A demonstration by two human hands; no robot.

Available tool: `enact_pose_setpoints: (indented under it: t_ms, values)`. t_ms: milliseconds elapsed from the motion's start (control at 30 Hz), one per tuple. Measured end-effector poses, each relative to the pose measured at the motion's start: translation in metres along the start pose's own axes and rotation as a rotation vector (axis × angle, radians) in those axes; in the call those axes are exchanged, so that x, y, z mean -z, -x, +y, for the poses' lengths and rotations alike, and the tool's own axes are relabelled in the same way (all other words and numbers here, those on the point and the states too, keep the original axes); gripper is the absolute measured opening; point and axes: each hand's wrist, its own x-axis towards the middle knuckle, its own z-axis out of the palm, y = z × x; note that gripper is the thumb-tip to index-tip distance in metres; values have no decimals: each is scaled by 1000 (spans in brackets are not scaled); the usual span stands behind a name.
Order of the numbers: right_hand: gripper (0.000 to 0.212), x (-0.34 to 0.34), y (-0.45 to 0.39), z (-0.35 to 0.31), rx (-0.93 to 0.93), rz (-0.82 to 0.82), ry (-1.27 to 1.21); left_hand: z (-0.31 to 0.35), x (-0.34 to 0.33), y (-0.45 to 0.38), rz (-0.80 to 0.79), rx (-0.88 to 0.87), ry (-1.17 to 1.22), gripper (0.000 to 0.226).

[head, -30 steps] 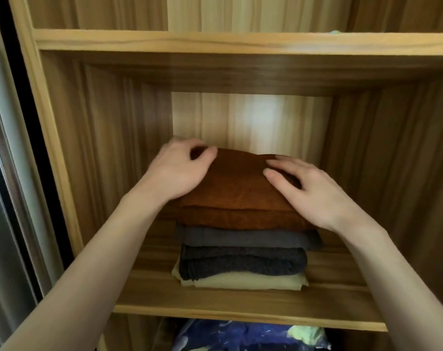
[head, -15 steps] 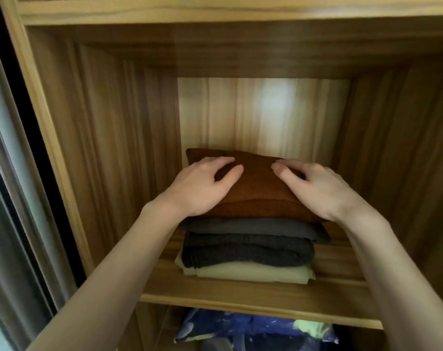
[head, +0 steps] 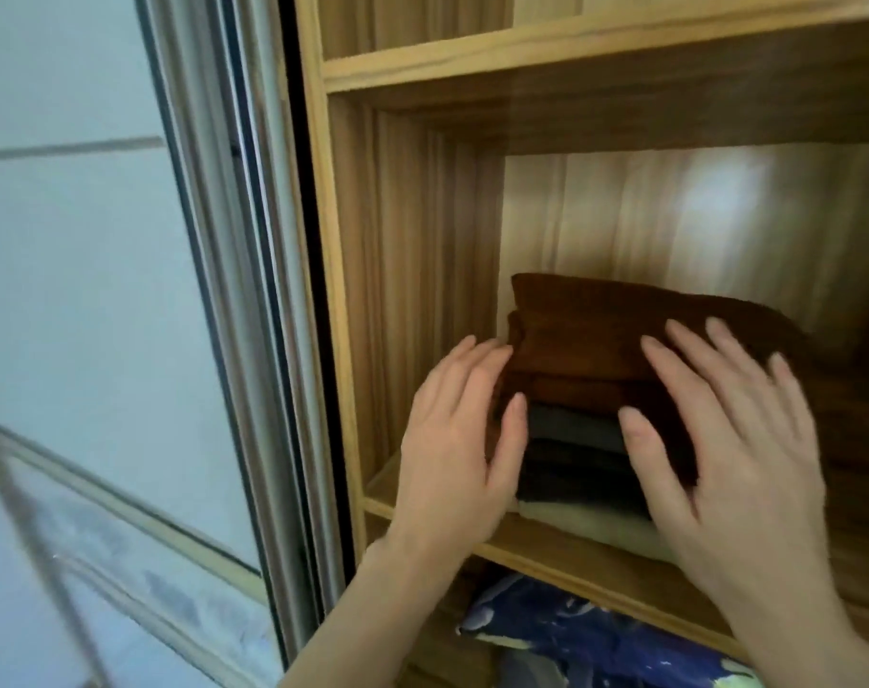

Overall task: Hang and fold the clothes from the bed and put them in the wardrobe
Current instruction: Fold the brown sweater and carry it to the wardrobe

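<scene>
A folded brown garment point(head: 591, 330) tops a stack on the wooden wardrobe shelf point(head: 561, 553). Under it lie a grey piece point(head: 571, 424), a darker charcoal piece point(head: 571, 476) and a pale yellow one point(head: 571, 518) at the bottom. My left hand point(head: 459, 439) is open with straight fingers in front of the stack's left side. My right hand point(head: 730, 439) is open too, fingers spread, covering the stack's right front. Neither hand holds anything; the frame is blurred, so contact with the stack is unclear.
The wardrobe's sliding door point(head: 99, 290) with its grey frame fills the left. Another shelf board point(head: 571, 57) runs above the compartment. Blue patterned fabric point(head: 571, 633) lies in the compartment below.
Both hands have lifted off the top of the brown garment and drawn back toward me, fingers straightened. The view has swung left, showing the sliding door.
</scene>
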Motion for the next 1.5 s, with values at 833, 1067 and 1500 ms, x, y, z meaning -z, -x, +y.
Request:
enact_pose_setpoints:
  t_ms: [833,1067,1500]
  values:
    - [72,-82,4,-154,67,-232,243,-91,77,42,292,-71,325,81]
    - [68,-66,14,-155,-13,-239,289,-74,84,47,201,-104,525,81]
    - [72,-34,31,-154,-166,-1,100,-46,71,41,160,-227,545,53]
